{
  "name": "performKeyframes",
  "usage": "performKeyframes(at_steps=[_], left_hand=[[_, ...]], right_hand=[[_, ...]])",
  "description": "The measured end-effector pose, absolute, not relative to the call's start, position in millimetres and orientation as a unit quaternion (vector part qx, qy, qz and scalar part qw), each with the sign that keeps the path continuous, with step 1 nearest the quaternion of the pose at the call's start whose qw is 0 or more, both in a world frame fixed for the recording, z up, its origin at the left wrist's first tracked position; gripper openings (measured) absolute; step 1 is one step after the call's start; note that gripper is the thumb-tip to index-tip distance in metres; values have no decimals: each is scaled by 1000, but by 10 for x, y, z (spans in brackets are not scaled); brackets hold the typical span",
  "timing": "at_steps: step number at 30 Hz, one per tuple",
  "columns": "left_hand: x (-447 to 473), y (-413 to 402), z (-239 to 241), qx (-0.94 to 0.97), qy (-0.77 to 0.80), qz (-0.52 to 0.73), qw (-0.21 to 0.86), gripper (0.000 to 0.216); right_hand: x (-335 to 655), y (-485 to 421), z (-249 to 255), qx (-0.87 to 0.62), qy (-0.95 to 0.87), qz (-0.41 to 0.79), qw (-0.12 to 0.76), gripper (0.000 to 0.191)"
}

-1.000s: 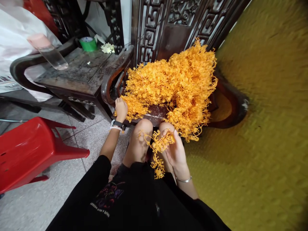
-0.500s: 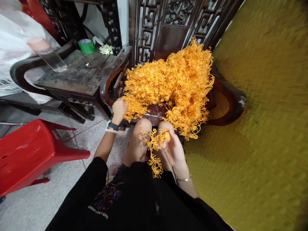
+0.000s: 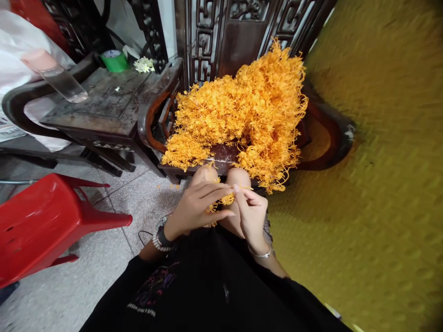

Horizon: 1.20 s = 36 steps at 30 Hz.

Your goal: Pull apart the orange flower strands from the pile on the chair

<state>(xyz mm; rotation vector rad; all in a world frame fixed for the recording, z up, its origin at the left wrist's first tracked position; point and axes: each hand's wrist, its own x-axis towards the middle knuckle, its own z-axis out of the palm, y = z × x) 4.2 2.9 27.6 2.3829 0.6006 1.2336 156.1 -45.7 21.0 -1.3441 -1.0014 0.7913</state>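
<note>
A dark wooden chair seat (image 3: pixel 223 156) is standing beyond the person's knees, its bare patch looking glossy and scuffed with pale marks. A large orange heap (image 3: pixel 238 106) of frilly, curling strands is covering most of it, rising highest on the far right and leaning towards the carved chair back (image 3: pixel 244 50). A smaller orange clump (image 3: pixel 187 151) is lying at the seat's left end.

Nearer, above the lap, the right hand (image 3: pixel 253 214) is pinching an orange sprig (image 3: pixel 227 199), thumb and fingertips together. The left hand (image 3: pixel 199 205) is reaching across with straight fingers meeting the right fingertips, its thumb standing apart; it is partly hiding the sprig.

To the far left, a worn wooden side table (image 3: pixel 110 110) is holding a roll of green tape (image 3: pixel 115 61) and white flowers (image 3: pixel 144 65), while a pink-capped bottle (image 3: pixel 64 80) is leaning at its left side. A red plastic stool (image 3: pixel 44 226) is standing near left on speckled floor tiles (image 3: pixel 104 267). A yellow-brown dimpled surface (image 3: pixel 363 221) is filling the right side.
</note>
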Motion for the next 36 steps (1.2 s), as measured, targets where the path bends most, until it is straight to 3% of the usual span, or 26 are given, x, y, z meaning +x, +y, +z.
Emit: performKeyframes(at_steps=[3, 6, 8, 10, 11, 13, 16, 17, 23, 28, 32, 36], left_hand=[[93, -39, 234, 812, 263, 472, 222, 34], [116, -72, 244, 755, 302, 490, 316, 26], [130, -98, 273, 698, 317, 494, 409, 22], [159, -127, 299, 640, 330, 494, 487, 23], [179, -138, 306, 617, 335, 495, 512, 24], [224, -147, 302, 598, 341, 501, 524, 25], [274, -137, 263, 622, 350, 529, 460, 26], [281, -134, 249, 633, 356, 530, 439, 26], [273, -172, 245, 668, 346, 394, 529, 28], [277, -119, 231, 709, 337, 359, 505, 41], [293, -55, 114, 635, 307, 351, 616, 52], [399, -85, 17, 490, 285, 358, 742, 57]], right_hand=[[1550, -527, 203, -566, -469, 308, 604, 31], [1543, -579, 195, -534, -515, 279, 610, 38], [1545, -578, 216, -527, -522, 237, 628, 30], [1559, -550, 261, -525, -516, 201, 646, 9], [1571, -532, 288, -524, -518, 205, 644, 12], [1599, -504, 338, -522, -542, 258, 606, 22], [1640, -503, 373, -524, -583, 339, 520, 10], [1650, -511, 372, -528, -587, 348, 505, 16], [1686, -533, 339, -554, -581, 366, 470, 38], [1742, -530, 359, -527, -572, 445, 444, 42], [1731, -578, 325, -508, -505, 532, 452, 43], [1619, -599, 242, -480, -432, 552, 528, 48]])
